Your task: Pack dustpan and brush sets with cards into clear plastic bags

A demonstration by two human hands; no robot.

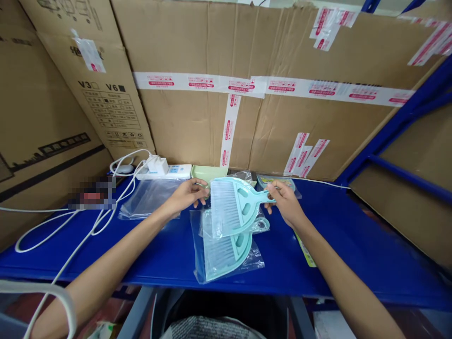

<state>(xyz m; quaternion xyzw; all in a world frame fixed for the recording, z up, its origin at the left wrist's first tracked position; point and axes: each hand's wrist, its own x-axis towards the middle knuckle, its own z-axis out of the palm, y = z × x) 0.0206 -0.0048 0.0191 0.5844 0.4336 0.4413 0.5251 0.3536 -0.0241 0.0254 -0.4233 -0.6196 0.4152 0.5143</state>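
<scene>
A light-blue dustpan with a white-bristled brush (235,205) is held up over the table, its handle pinched in my right hand (280,200). My left hand (192,194) is at the left of the dustpan, fingers curled around something small and green that is mostly hidden. Beneath the held set, a second light-blue dustpan and brush (226,254) lies on the blue table (282,268) in a clear plastic bag (199,261).
Clear bags (151,197) lie at the left, by a white power strip (180,171) and loose white cables (102,212). A pale green tray (208,173) and another packaged item (275,180) are at the back. Cardboard walls (190,122) stand behind; a yellow-green card (306,252) lies right.
</scene>
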